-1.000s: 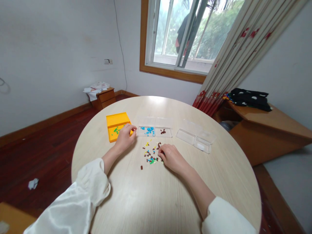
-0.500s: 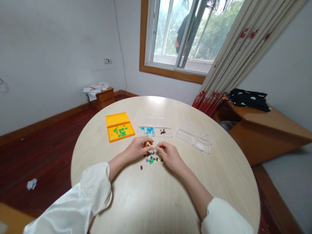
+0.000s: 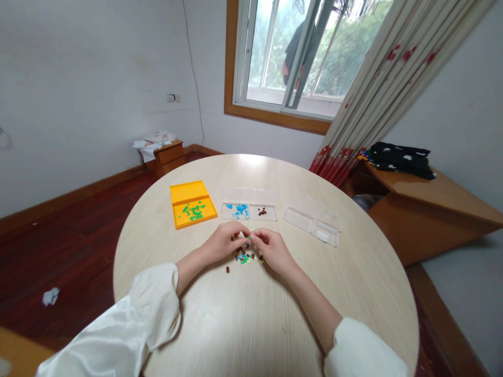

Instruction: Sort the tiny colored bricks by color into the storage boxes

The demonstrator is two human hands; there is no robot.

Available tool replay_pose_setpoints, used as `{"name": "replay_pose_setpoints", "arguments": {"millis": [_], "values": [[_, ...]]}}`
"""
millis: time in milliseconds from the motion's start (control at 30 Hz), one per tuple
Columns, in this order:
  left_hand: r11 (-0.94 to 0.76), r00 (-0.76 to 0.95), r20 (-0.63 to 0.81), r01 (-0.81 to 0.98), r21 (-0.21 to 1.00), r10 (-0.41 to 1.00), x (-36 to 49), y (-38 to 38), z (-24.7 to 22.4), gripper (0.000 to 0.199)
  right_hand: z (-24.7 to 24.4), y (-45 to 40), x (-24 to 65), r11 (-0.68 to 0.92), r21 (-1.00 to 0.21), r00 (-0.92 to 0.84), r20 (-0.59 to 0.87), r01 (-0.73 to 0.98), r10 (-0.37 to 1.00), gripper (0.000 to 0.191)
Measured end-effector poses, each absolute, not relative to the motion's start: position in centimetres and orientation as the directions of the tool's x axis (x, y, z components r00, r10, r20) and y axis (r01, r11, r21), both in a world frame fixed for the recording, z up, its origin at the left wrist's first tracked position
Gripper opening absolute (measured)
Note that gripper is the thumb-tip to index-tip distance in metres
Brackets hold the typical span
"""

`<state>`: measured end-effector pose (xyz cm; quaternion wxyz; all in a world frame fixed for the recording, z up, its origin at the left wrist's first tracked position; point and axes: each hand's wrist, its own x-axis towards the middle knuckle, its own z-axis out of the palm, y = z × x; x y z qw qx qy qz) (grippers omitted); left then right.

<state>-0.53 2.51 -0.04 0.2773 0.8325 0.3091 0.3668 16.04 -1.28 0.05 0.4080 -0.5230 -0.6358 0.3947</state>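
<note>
My left hand [image 3: 226, 242] and my right hand [image 3: 271, 248] meet fingertip to fingertip above a pile of small building bricks [image 3: 245, 258]. Brown, blue, green and pale pieces make up the pile. A tiny green building brick [image 3: 249, 238] shows between the fingertips; the right thumb and forefinger pinch at it. The left fingers are curled and closed, and they cover whatever lies in them. One brown brick [image 3: 228, 270] lies apart, nearer to me.
An open yellow case [image 3: 195, 224] holds green bricks. Beside it, a clear box [image 3: 263, 218] has blue bricks on its left and brown ones on its right. Another clear open box [image 3: 301, 222] stands farther right on the round table [image 3: 251, 324].
My left fingers have closed in toward the right fingertips, hiding the brown and yellow pieces that showed near them. The boxes and the loose brown brick have stayed put.
</note>
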Motion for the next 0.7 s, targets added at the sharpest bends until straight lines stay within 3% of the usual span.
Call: {"name": "replay_pose_setpoints", "arguments": {"millis": [300, 400, 500, 700], "values": [[-0.697, 0.491, 0.516, 0.323, 0.64, 0.701, -1.0, 3.0, 0.2, 0.008, 0.1, -1.1, 16.5, 0.162, -0.913, -0.129, 0.122, 0.375, 0.984, 0.028], [-0.591, 0.286, 0.524, 0.504, 0.63, 0.802, -2.2, 4.2, 0.4, 0.004, 0.2, -1.4, 16.8, 0.161, -0.851, -0.137, 0.106, 0.501, 0.985, 0.021], [-0.381, 0.003, 0.508, 0.665, 0.643, 0.861, -4.3, 6.2, 0.6, 0.004, 0.5, -1.7, 17.0, 0.179, -0.773, -0.2, 0.068, 0.608, 0.977, 0.014], [-0.127, -0.268, 0.479, 0.755, 0.644, 0.836, -8.7, 9.3, 0.5, 0.011, 1.1, -2.2, 17.1, 0.215, -0.647, -0.247, 0.042, 0.731, 0.968, 0.014]]}}
